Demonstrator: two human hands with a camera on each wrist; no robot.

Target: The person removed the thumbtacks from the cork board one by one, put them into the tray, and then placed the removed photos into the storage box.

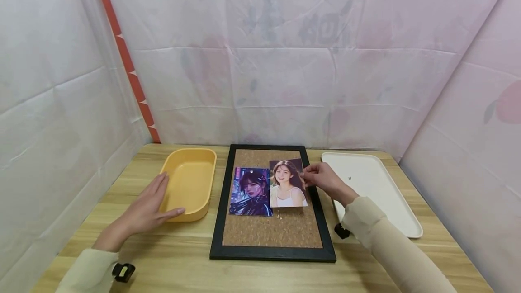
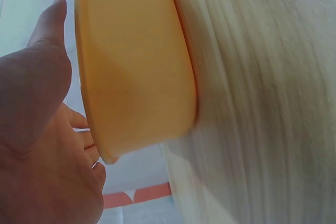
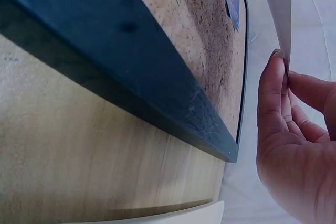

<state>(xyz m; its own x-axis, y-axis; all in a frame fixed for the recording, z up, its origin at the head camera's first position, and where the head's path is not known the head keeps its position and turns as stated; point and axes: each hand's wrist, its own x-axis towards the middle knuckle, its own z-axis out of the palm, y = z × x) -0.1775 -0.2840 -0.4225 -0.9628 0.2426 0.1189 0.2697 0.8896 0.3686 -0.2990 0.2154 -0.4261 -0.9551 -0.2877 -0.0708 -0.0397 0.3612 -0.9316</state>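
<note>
Photo (image 1: 286, 186) pinched in right fingers (image 3: 271, 95), grainy cork (image 1: 268, 233) below, left fingers (image 1: 156, 187) spread against rounded tray (image 1: 189, 182)

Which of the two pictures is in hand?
The white-top picture, pinched at its edge by the right hand; no hand touches the purple picture.

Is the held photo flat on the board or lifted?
Lifted: in the right wrist view, the right hand holds the photo by its edge, off the board.

No text can be read: faint grey characters (image 1: 326, 29) on the pale fabric backdrop (image 1: 281, 80) at twelve o'clock and tiny marks (image 1: 238, 172) on the purple rectangular paper print (image 1: 253, 193) blur.
</note>
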